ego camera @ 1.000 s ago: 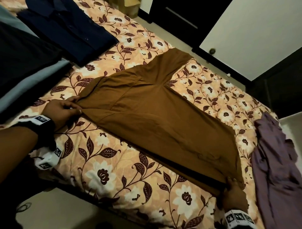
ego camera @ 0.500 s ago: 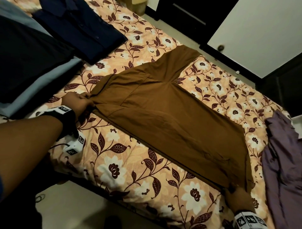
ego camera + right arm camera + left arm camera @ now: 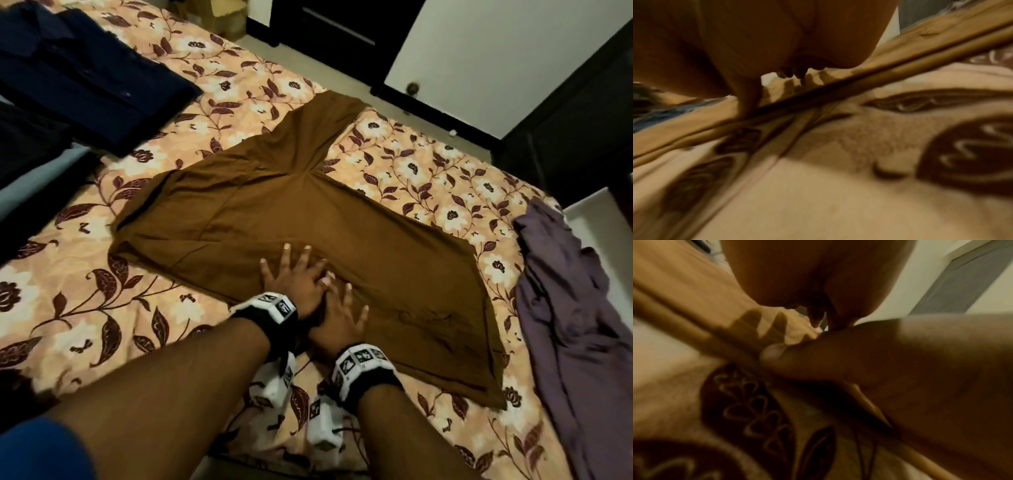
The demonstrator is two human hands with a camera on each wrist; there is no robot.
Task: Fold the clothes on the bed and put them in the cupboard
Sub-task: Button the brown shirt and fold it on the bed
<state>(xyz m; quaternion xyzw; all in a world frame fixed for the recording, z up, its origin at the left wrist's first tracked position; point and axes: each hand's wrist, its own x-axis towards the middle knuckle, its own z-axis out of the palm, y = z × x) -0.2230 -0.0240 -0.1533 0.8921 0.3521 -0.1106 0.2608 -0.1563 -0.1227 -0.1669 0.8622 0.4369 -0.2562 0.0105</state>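
Smoothing: both hands lie flat on the brown garment point(image 3: 308, 219), fingers spread and straight, gripping nothing; the left hand point(image 3: 294, 277) overlaps the right hand point(image 3: 342, 315) at the garment's near edge.
Garment place: spread on the bed point(image 3: 85, 308), about mid-bed, reaching toward the far edge.
Garment look: soft plain brown cloth, laid in layers, with creases meeting at one point; one narrow part runs away toward the far edge of the bed.
Done so far: this piece looks partly folded; the navy shirt point(image 3: 85, 68) lies flat and neat at the far left.
Left to do: finishing this fold, the crumpled purple garment point(image 3: 575, 325) at the right, then carrying everything to the cupboard, which I cannot identify for certain.
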